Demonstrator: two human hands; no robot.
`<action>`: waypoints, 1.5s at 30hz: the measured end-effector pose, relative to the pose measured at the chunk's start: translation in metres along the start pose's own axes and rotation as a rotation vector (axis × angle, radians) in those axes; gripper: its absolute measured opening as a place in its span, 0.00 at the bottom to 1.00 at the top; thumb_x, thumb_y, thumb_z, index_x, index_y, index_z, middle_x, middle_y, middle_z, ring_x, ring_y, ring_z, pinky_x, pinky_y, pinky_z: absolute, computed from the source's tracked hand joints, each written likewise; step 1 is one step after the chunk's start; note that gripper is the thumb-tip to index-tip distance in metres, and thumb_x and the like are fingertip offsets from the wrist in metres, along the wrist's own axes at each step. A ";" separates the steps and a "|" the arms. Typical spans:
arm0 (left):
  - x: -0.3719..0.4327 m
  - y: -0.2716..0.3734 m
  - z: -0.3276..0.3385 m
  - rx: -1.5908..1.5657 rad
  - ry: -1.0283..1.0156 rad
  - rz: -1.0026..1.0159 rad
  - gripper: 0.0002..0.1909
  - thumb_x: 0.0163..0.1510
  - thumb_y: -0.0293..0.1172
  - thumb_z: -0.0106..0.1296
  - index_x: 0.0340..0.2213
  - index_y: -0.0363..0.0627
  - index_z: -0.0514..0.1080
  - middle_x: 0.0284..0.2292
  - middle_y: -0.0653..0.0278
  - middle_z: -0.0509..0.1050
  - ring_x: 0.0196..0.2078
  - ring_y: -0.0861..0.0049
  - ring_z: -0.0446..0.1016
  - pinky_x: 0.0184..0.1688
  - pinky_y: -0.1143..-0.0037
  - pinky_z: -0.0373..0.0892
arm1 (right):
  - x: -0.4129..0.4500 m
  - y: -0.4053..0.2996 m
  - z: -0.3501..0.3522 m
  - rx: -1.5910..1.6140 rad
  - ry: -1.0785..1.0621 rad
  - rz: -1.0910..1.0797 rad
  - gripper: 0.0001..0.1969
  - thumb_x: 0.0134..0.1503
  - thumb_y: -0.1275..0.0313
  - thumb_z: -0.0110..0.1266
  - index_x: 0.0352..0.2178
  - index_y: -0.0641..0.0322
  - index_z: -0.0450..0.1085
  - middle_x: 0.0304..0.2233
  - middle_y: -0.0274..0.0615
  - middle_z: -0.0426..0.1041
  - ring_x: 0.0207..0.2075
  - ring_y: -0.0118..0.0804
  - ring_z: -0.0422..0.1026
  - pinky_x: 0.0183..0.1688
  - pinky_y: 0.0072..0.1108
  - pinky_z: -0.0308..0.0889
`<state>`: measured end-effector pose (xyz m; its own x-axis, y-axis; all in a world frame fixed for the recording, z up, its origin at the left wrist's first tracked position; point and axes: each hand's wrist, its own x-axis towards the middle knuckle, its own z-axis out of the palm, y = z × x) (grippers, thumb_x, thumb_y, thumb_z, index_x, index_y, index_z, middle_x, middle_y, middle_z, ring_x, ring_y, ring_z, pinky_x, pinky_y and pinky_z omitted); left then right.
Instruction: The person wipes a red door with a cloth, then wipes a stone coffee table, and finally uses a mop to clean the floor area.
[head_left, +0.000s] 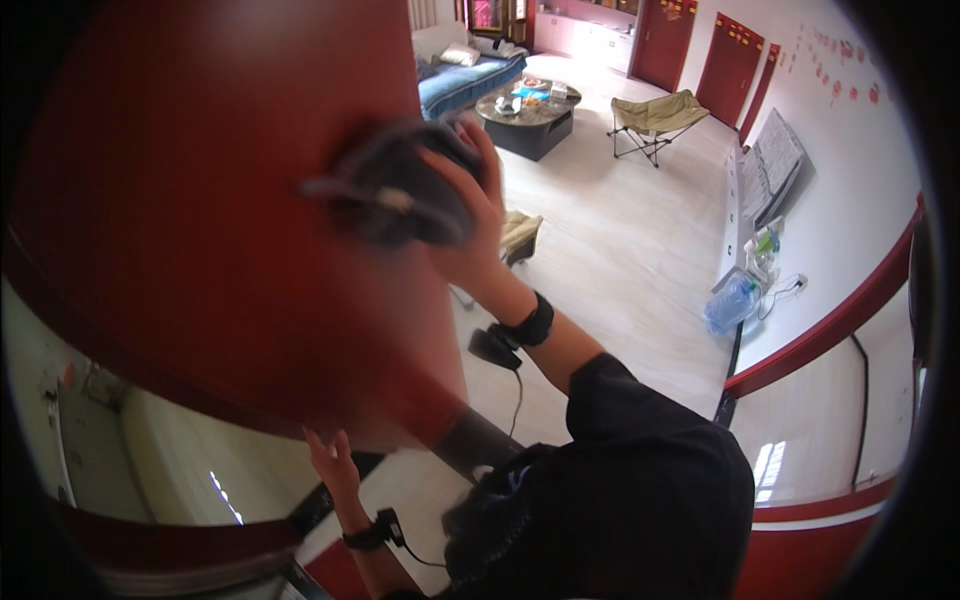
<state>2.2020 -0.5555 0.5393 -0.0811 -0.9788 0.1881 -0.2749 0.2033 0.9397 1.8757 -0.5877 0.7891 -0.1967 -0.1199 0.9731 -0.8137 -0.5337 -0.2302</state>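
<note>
A red door panel (210, 225) fills the left of the head view, with a glossy surface. My right hand (476, 225) is raised and holds a bunched dark grey cloth (420, 180) against the panel's face; the cloth is blurred. Lower down, my left hand (334, 461) is at the door's bottom-left edge in the picture, its fingertips meeting that edge. Two of its fingers stand apart, and whether it grips the door cannot be made out. Each wrist wears a black strap with a small cabled device.
Beyond the panel lie a blue-covered sofa (472, 79), an oval coffee table (536, 109) bearing several things and a tan folding chair (660, 116). A large blue water bottle (731, 304) stands by the right wall. A red door frame (832, 330) curves at right.
</note>
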 end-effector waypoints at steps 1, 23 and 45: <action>-0.005 0.003 0.002 -0.050 0.005 0.028 0.34 0.54 0.29 0.48 0.57 0.34 0.47 0.50 0.48 0.62 0.45 0.68 0.67 0.42 0.71 0.68 | 0.022 -0.008 0.006 -0.032 -0.043 -0.042 0.28 0.35 0.69 0.64 0.44 0.55 0.69 0.58 0.57 0.46 0.57 0.58 0.54 0.56 0.34 0.53; -0.006 -0.060 -0.019 -0.008 -0.189 0.007 0.30 0.49 0.27 0.49 0.53 0.34 0.54 0.45 0.51 0.68 0.40 0.72 0.68 0.39 0.77 0.65 | -0.274 0.018 0.034 0.471 0.656 1.667 0.21 0.50 0.64 0.53 0.45 0.61 0.63 0.33 0.45 0.71 0.33 0.43 0.72 0.34 0.33 0.68; -0.004 -0.077 -0.068 -0.036 -0.232 0.409 0.12 0.54 0.32 0.47 0.39 0.42 0.72 0.40 0.56 0.74 0.42 0.64 0.72 0.45 0.71 0.68 | 0.232 -0.088 0.074 0.166 0.171 -0.031 0.17 0.51 0.72 0.55 0.42 0.69 0.67 0.38 0.40 0.71 0.40 0.31 0.68 0.44 0.22 0.61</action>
<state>2.2886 -0.5686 0.4859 -0.3891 -0.7865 0.4796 -0.1428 0.5659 0.8120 1.9420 -0.6306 1.0355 -0.2747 0.0346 0.9609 -0.7221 -0.6673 -0.1825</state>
